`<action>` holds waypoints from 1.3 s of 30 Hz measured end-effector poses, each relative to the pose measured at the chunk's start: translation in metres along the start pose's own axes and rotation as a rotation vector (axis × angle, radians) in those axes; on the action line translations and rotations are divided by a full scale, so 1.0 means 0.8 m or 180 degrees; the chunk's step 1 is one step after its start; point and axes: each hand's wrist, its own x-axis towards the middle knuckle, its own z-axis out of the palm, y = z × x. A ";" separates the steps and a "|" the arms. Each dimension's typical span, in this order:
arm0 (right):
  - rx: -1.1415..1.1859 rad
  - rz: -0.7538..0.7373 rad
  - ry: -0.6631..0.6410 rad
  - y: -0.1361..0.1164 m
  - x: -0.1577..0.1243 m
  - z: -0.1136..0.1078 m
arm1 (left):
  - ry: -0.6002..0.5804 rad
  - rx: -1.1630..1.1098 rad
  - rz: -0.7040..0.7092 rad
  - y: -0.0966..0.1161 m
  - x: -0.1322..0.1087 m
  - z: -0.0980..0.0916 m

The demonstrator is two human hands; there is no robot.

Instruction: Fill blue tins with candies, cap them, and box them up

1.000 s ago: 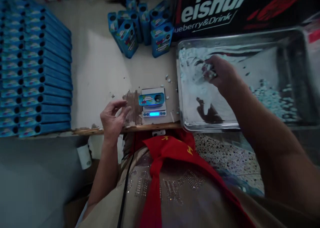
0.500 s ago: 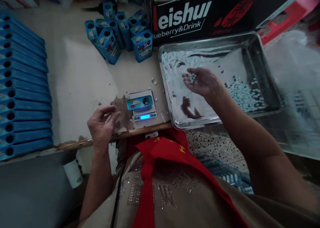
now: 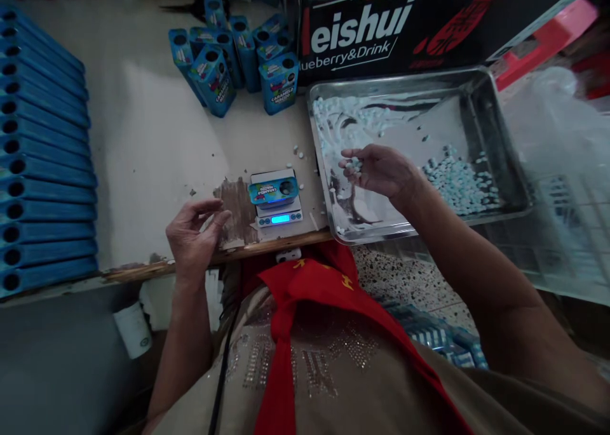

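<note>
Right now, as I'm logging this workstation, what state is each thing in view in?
Left hand: fingers and thumb parted, nothing visible held
Right hand: cupped, holding pale pieces
Metal tray: pale pieces scattered inside
Scale: display lit, digits unreadable
Box on scale: round opening facing up
Boxes behind scale: standing
Boxes at left: stacked
Black carton: top open
</note>
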 end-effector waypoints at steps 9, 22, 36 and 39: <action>-0.0396 -0.0632 -0.0645 -0.004 -0.053 0.051 | -0.0054 -0.0118 -0.0123 -0.011 -0.012 0.002; -0.0725 -0.1128 -0.1026 0.000 -0.063 0.136 | -0.0288 0.0491 0.1053 0.042 0.007 0.043; -0.0046 0.0598 0.0580 0.026 -0.048 0.051 | -0.0055 0.1978 0.1255 0.090 0.335 -0.115; -0.0201 0.0516 0.0480 0.036 -0.027 0.059 | 0.0247 0.1845 0.1168 0.090 0.447 -0.171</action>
